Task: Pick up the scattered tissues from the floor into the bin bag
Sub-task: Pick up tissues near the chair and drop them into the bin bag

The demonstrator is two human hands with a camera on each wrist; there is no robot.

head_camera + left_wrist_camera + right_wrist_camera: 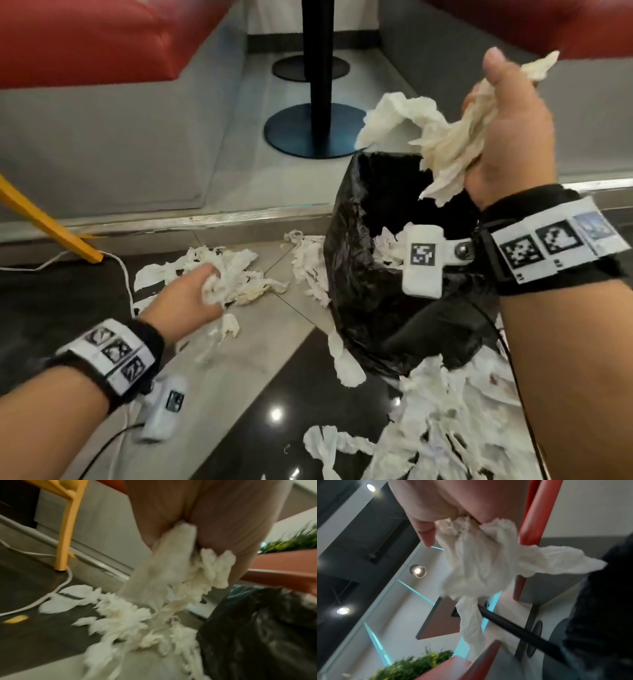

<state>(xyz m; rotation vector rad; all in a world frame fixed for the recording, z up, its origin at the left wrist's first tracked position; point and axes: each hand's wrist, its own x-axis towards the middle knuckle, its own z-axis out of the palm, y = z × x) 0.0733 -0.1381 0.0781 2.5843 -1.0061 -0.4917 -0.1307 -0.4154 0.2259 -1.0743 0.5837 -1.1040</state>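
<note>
A black bin bag [370, 274] stands open on the floor, with some tissues [390, 250] inside it. My right hand [507, 126] grips a bunch of white tissues [442, 144] above the bag's mouth; the bunch [479, 566] hangs from my fist in the right wrist view. My left hand [195, 298] grips a clump of tissues [233, 277] low over the floor, left of the bag. That clump [173, 574] trails down to a heap [130, 619] on the tiles. More tissues [455, 421] lie in front of the bag.
A black table pole on a round base [308, 137] stands on a raised grey step behind the bag. A yellow chair leg [51, 226] and a white cable [123, 274] are at the left. Red seats [85, 37] flank the step.
</note>
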